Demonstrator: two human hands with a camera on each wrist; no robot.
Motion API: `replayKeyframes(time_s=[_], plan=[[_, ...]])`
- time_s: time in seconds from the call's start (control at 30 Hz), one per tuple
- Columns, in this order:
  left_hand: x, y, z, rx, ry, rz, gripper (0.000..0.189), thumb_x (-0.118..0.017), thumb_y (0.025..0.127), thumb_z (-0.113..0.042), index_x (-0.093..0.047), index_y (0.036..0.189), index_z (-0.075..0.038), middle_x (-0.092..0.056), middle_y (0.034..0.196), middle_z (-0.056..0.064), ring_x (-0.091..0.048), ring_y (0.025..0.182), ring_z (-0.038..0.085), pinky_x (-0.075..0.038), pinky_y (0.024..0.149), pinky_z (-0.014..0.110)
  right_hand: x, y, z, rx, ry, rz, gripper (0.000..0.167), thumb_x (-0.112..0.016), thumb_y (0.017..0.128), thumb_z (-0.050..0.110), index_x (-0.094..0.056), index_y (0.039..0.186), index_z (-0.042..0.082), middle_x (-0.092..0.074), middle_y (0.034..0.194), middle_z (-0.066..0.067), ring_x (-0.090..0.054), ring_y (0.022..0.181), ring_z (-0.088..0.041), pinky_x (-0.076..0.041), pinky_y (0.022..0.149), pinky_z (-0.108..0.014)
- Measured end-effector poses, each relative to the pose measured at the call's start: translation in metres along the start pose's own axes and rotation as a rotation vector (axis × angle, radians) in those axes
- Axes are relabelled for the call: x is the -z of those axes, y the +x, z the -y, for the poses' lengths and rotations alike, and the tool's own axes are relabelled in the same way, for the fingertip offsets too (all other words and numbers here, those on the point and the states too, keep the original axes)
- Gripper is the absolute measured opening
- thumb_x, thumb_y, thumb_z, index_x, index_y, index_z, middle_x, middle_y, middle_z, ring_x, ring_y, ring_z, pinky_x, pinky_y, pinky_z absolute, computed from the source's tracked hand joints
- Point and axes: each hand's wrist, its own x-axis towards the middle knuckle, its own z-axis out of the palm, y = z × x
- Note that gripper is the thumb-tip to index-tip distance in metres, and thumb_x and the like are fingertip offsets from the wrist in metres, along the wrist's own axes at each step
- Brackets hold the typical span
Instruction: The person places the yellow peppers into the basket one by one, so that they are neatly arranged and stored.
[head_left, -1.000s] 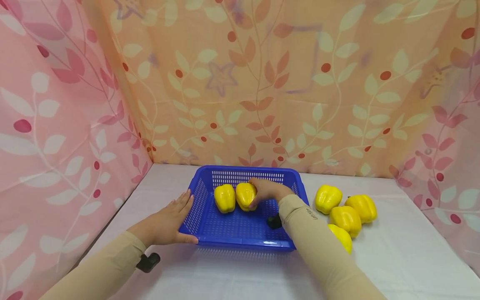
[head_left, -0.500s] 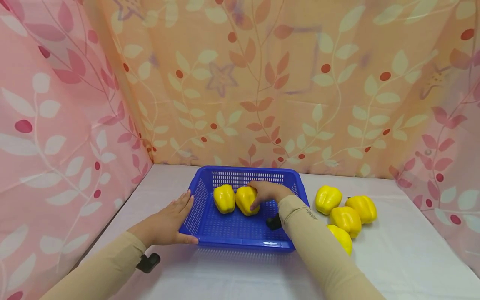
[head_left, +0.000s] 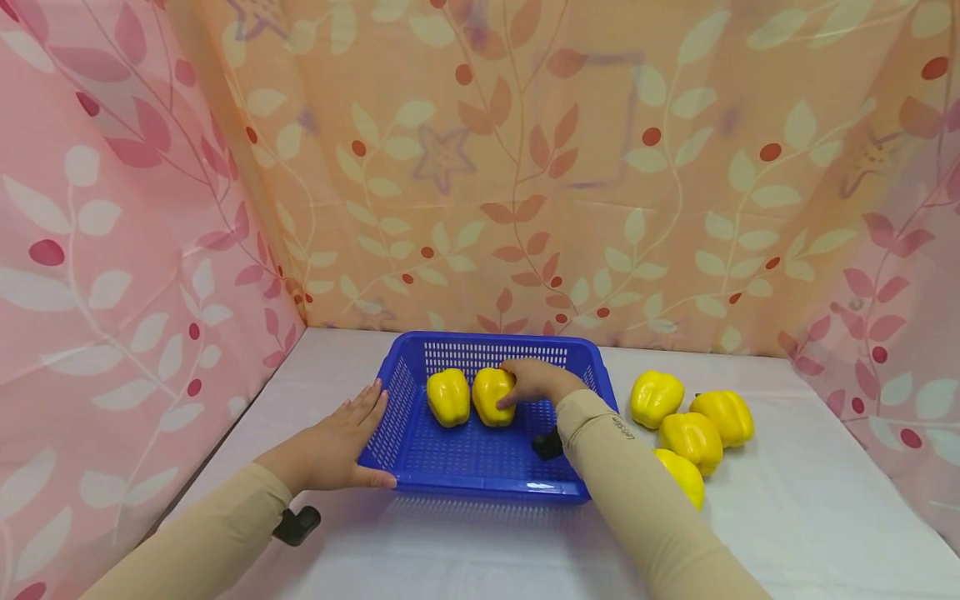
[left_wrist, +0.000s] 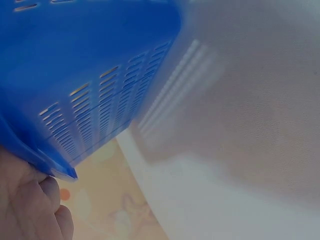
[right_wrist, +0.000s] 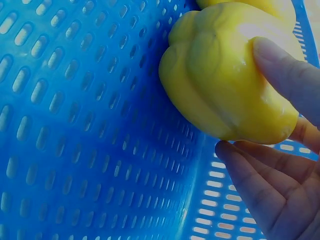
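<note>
Inside the blue plastic basket (head_left: 495, 483), my right hand (head_left: 536, 382) holds a yellow bell pepper (head_left: 492, 398) by its right side. In the right wrist view the thumb (right_wrist: 282, 70) lies on the upper side of this bell pepper (right_wrist: 225, 75), and the fingertips meet its lower side. A second yellow bell pepper (head_left: 448, 398) lies just left of it in the basket. My left hand (head_left: 330, 442) rests at the basket's near left corner, fingers straight along the left rim and thumb on the front rim. The left wrist view shows that hand (left_wrist: 30, 200) right against the rim.
Right of the basket, several yellow bell peppers (head_left: 692, 442) lie grouped on the white tabletop (head_left: 810, 500); my right sleeve partly covers the nearest one. Floral curtains (head_left: 525, 208) close off the back and both sides.
The held bell pepper first tilted and came slightly nearer, then was set straighter and a little farther back, with my right hand on it throughout. My left hand stayed still.
</note>
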Motion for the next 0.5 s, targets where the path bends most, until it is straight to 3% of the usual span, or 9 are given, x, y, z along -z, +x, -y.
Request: replayKeyframes(time_s=[0.5], plan=[[-0.0011, -0.0001, 0.0002, 0.008, -0.007, -0.001, 0.118, -0.051, 0.067, -0.077, -0.008, 0.145, 0.0, 0.001, 0.152, 0.017, -0.003, 0.139, 0.032, -0.014, 0.11, 0.05, 0.0095, -0.0057, 0.0024, 0.008, 0.041, -0.036, 0.063, -0.077, 0.073, 0.029, -0.052, 0.127, 0.009, -0.059, 0.115, -0.008, -0.054, 0.103, -0.023, -0.041, 0.097, -0.04]])
